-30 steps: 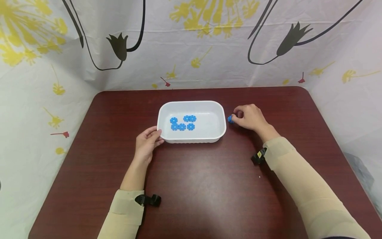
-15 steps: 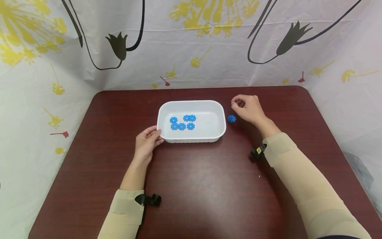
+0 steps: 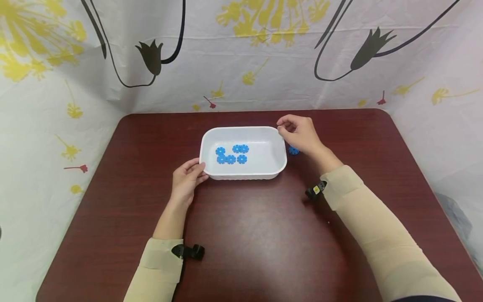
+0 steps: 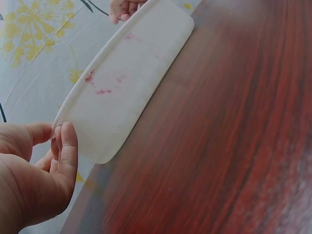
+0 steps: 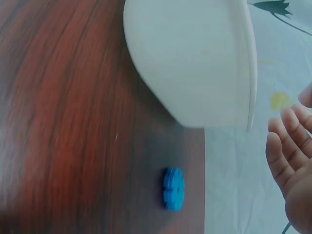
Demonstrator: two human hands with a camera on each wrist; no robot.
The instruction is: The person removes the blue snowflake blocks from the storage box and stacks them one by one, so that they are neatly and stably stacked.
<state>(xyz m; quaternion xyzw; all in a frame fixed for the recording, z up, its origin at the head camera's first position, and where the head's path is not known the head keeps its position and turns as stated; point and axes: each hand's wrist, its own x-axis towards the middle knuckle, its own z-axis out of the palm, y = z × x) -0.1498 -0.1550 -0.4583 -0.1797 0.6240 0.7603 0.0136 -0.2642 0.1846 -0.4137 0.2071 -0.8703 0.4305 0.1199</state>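
Observation:
My left hand (image 3: 185, 180) pinches the left end of a white plastic tray (image 3: 249, 170), thumb on the rim and fingers against its outside. Several blue notched plastic discs (image 3: 242, 159) lie flat in the tray's left half. My right hand (image 3: 302, 134) hovers at the tray's far right corner with loosely bent fingers; nothing shows between them. In the right wrist view its fingers (image 5: 287, 139) are beside the tray's end, apart from the rim. A small stack of the same blue discs (image 5: 173, 189) stands on the table just right of the tray, partly covered by my right hand in the head view.
The dark red-brown wooden table (image 3: 241, 235) has rounded far corners. A white sheet with yellow and grey flower prints (image 3: 241, 63) hangs behind it and at both sides. Black wrist straps (image 3: 188, 251) sit on both sleeves.
My right hand has left the blue disc stack, risen toward the far edge and moved left to the tray's corner. The left hand has stayed on the tray.

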